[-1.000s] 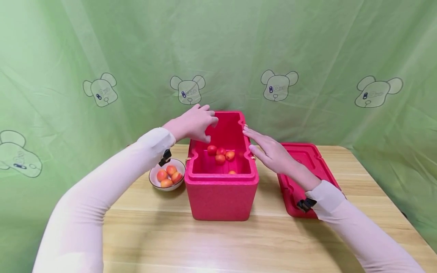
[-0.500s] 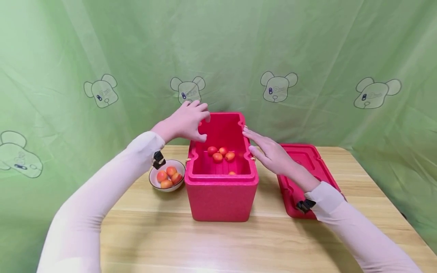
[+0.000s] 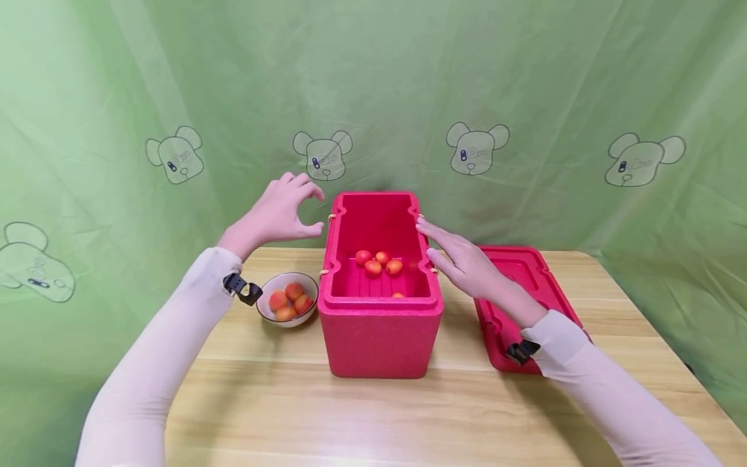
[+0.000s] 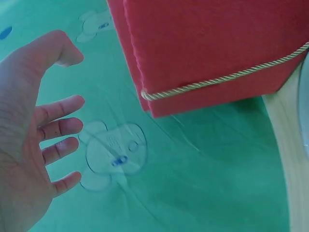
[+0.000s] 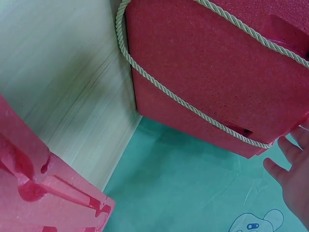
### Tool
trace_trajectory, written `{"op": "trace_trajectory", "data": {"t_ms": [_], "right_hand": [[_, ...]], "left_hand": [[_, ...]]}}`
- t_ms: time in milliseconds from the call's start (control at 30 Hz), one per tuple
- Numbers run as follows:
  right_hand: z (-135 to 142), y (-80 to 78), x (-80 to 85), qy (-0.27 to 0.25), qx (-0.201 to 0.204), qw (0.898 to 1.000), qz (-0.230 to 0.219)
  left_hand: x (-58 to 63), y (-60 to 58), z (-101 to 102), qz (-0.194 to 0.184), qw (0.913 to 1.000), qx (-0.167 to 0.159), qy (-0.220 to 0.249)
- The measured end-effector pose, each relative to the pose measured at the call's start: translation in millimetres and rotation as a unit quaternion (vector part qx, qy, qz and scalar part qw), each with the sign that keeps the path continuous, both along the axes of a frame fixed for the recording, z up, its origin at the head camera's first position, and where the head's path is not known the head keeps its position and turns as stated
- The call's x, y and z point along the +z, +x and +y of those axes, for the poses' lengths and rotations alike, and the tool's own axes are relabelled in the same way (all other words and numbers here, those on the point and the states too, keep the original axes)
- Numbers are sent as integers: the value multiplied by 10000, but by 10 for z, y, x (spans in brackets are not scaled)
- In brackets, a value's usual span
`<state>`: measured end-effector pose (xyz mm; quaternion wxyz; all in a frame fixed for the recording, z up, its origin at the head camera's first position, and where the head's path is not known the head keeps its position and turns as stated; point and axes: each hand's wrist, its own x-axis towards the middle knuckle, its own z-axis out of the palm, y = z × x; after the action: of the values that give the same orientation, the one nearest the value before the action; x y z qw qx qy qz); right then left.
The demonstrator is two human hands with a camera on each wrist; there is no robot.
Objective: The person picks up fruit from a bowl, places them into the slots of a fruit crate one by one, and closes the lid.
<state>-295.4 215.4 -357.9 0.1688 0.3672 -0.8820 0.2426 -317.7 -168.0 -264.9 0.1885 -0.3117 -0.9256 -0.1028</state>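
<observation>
A tall red foam box (image 3: 382,340) stands uncovered on the table, with several orange-red fruits (image 3: 372,268), apricot-like, on its floor. Left of the box, my left hand (image 3: 274,211) hovers in the air above and behind the bowl, thumb and fingers spread in a loose C with nothing between them. In the left wrist view that hand (image 4: 34,130) is apart from the box wall. My right hand (image 3: 463,263) rests its fingertips on the box's right rim, fingers fairly straight. A white bowl (image 3: 265,310) with a dark rim holds several more of the fruits (image 3: 286,313).
The red lid (image 3: 519,263) lies flat on the wooden table (image 3: 262,402), right of the box under my right forearm. A twisted cord (image 5: 178,99) runs along the box's side. Green cloth (image 3: 397,78) with bear drawings hangs behind the table.
My left hand has moved left from over the box's opening to outside it. One fruit in the box has shifted slightly. My right hand has stayed on the rim.
</observation>
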Motion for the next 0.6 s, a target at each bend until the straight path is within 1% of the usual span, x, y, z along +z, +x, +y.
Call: {"op": "trace_trajectory", "data": {"t_ms": [133, 267, 333, 467, 600], "right_hand": [[4, 9, -3, 11, -38, 10000, -48], [23, 17, -7, -5, -62, 10000, -76], [29, 18, -3, -17, -61, 10000, -70], [34, 17, 11, -39, -42, 10000, -38], [34, 31, 16, -40, -34, 10000, -51]], "left_hand": [[-149, 22, -159, -140, 9996, 124, 214], [-348, 26, -276, -297, 9991, 196, 235], [-451, 22, -329, -346, 9990, 203, 171], [-630, 54, -414, -512, 9985, 199, -44], [-808, 99, -479, -784, 9964, 207, -259]]}}
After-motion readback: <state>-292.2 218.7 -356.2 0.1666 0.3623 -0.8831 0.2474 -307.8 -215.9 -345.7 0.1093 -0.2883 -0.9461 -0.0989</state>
